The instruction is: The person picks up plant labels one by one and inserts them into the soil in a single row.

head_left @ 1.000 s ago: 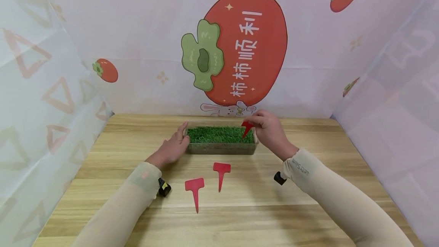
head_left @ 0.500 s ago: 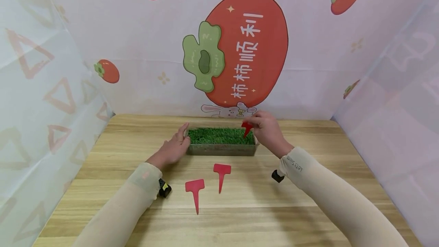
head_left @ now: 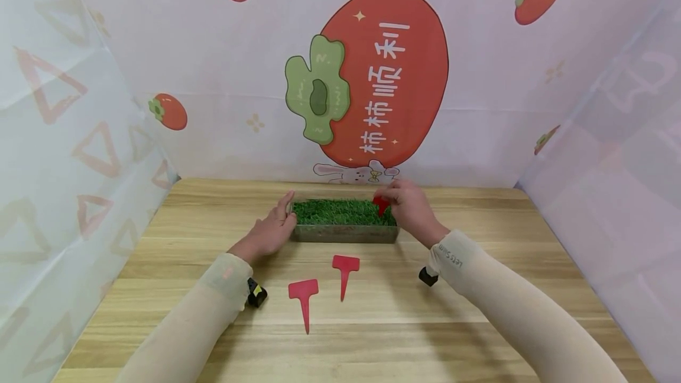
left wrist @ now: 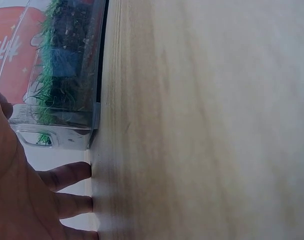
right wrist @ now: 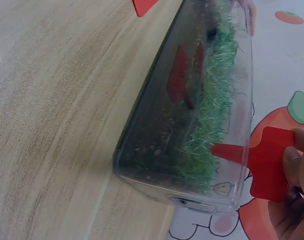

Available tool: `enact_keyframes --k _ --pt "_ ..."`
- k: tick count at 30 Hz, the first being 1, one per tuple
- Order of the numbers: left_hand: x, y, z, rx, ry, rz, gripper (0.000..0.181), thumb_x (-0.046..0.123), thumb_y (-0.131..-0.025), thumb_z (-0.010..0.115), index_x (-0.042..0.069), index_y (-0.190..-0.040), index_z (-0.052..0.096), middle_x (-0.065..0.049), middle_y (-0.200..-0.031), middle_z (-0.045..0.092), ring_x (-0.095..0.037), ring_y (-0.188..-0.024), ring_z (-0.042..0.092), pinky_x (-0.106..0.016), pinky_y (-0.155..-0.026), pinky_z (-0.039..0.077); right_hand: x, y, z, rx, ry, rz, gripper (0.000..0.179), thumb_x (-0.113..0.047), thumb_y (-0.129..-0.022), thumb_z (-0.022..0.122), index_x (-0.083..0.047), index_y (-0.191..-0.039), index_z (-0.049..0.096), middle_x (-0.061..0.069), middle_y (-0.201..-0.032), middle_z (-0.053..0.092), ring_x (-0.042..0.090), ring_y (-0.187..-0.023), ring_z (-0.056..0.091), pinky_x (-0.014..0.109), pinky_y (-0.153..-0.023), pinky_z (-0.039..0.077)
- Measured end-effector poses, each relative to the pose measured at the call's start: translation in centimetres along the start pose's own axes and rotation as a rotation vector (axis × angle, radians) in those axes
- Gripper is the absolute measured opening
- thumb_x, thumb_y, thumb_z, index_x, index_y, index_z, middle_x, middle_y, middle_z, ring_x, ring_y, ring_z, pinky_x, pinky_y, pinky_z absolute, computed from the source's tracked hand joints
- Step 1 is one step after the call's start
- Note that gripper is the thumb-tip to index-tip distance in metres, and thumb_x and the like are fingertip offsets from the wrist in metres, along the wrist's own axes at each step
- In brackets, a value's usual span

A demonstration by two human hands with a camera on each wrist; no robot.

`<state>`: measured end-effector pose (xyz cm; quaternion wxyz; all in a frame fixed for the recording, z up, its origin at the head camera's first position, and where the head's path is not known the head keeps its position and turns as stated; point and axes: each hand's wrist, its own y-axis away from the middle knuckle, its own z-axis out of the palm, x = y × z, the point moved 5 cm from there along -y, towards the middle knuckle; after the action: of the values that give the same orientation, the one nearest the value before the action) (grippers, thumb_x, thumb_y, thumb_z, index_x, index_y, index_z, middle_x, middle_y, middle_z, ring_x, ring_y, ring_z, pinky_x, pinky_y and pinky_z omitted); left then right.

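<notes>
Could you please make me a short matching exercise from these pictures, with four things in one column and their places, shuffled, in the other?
Things
1. Long clear plastic box
2. Short-bladed green grass
3. Two pinkish-red T-shaped markers
4. Single bright-red T-shaped marker

Places
A. Pinched in the right grip
B. Inside the box
C. Lying flat on the pale wood-grain table, between the forearms
D. Standing with the left grip at one end

Pairs: 1-D, 2-B, 3-C, 4-A
</notes>
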<state>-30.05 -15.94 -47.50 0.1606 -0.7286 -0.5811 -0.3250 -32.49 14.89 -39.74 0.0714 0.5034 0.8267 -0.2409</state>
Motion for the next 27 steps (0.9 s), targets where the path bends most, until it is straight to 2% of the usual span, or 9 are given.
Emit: enact_keyframes --k 8,15,27 --pt "0.11 0.06 0.08 -0.003 -0.001 -0.005 0.061 0.047 -0.108 0.018 0.039 -0.158 -0.016 -0.011 -0.169 0.008 -0.04 -0.154 0.007 -0.076 -0.112 -0.003 0.35 -0.08 0.93 -0.018 0.032 -0.018 0.041 0.009 -0.087 0.062 -0.018 -0.112 0.079 0.001 -0.1 0.068 0.02 -0.092 0.058 0.037 -0.079 0.058" --pt "0.17 0.1 -0.07 0.008 -0.027 -0.003 0.061 0.046 -0.108 0.017 0.039 -0.158 -0.017 -0.012 -0.168 0.012 -0.042 -0.153 0.01 -0.077 -0.112 -0.001 0.1 -0.24 1.04 -0.024 0.068 -0.063 0.044 0.011 -0.087 0.06 -0.018 -0.114 0.079 0.003 -0.102 0.071 0.022 -0.094 0.061 0.038 -0.082 0.058" --pt "0.02 -0.02 -0.01 0.009 -0.014 -0.004 0.06 0.048 -0.108 0.017 0.04 -0.158 -0.015 -0.012 -0.168 0.014 -0.041 -0.153 0.009 -0.077 -0.112 -0.002 -0.19 -0.03 1.06 -0.029 0.086 -0.099 0.043 0.01 -0.087 0.063 -0.019 -0.116 0.078 0.003 -0.1 0.068 0.022 -0.094 0.059 0.038 -0.081 0.058"
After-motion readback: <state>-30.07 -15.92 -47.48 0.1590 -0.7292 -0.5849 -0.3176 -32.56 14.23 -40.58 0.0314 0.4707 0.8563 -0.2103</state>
